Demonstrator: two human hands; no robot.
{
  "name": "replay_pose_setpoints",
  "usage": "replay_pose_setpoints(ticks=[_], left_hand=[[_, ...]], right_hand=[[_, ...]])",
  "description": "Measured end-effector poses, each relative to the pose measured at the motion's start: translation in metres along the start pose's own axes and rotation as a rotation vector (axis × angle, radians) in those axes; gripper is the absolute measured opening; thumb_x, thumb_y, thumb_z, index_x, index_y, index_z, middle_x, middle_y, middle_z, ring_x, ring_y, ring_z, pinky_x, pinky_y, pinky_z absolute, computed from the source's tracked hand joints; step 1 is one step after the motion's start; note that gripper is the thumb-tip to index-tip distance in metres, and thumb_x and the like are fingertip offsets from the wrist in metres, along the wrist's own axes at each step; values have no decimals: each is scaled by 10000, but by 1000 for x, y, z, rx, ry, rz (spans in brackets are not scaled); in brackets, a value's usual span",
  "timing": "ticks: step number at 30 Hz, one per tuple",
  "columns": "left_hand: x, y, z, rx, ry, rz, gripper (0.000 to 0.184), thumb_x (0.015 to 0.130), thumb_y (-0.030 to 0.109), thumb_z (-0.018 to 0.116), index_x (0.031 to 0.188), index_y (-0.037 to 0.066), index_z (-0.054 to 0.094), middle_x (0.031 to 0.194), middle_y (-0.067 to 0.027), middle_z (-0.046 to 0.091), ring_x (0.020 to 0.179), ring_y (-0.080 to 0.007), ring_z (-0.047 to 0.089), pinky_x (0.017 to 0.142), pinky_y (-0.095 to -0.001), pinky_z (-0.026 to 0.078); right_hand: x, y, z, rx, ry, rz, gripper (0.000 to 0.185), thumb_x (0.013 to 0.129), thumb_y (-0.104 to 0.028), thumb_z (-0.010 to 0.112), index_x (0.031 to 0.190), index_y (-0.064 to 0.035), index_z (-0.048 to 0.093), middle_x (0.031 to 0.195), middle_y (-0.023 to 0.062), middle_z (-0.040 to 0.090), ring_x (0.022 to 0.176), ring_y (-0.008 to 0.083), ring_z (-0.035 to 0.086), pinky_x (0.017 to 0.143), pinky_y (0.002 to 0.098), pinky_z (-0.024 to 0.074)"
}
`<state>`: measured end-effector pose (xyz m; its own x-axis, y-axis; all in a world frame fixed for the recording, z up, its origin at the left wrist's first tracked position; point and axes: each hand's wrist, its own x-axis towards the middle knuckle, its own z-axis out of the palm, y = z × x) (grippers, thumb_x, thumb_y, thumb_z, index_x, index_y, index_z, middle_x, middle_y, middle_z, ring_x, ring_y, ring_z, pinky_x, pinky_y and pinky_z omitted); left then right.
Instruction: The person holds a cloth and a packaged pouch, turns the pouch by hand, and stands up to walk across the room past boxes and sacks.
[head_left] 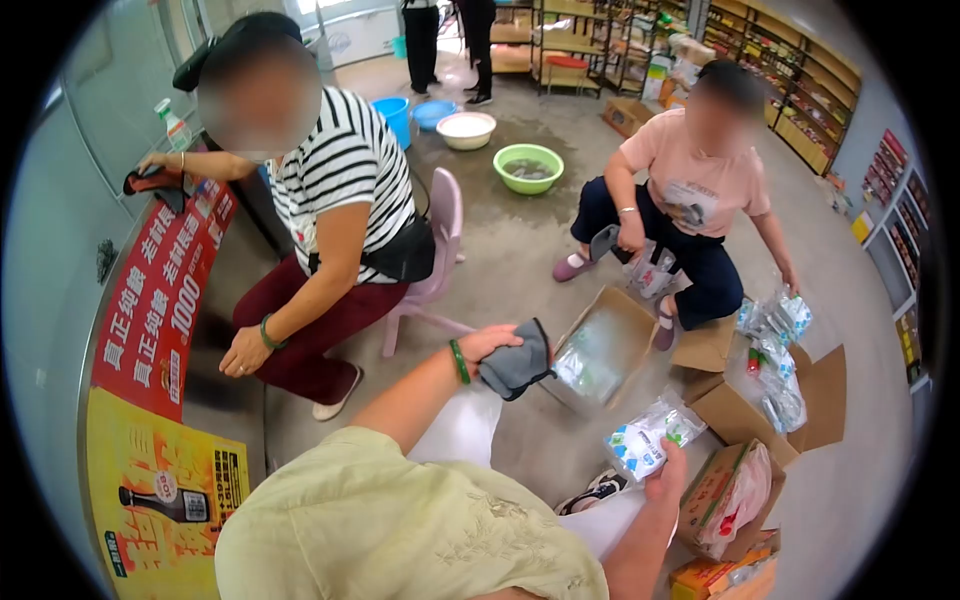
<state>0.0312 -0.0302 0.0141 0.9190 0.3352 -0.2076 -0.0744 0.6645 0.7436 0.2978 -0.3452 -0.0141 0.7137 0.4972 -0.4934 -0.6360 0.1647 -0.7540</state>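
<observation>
Two things held. Our left hand [490, 342] has its fingers clamped on a grey cloth [520, 362], just left of the open cardboard box [628, 305] on the floor. Our right hand [664, 478] pinches a clear packet [638, 448] with blue-and-white print; thumb's visible, but we can't tell how the other fingers sit behind it. Packet's near the open carton [735, 410]. Co-worker in pink [690, 165] has one hand at more packets [790, 315].
</observation>
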Motion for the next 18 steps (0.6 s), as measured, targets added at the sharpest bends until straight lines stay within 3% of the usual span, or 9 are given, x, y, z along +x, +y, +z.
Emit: replay_pose_setpoints(ticks=[15, 18], left_hand=[[12, -12, -1, 36, 176, -80, 325, 834, 159, 573, 1132, 41, 526, 1031, -114, 610, 913, -205, 623, 766, -356, 528], [11, -8, 1, 23, 98, -68, 336, 860, 128, 528, 1177, 23, 490, 1072, -121, 601, 931, -211, 623, 800, -349, 523]], right_hand=[[-5, -6, 3, 29, -5, -11, 439, 739, -36, 547, 1159, -21, 420, 1086, 131, 526, 1013, 293, 553, 829, 449, 488], [-7, -5, 7, 29, 12, -37, 427, 732, -46, 546, 1145, -24, 436, 1080, 130, 526, 998, 283, 561, 823, 430, 495]])
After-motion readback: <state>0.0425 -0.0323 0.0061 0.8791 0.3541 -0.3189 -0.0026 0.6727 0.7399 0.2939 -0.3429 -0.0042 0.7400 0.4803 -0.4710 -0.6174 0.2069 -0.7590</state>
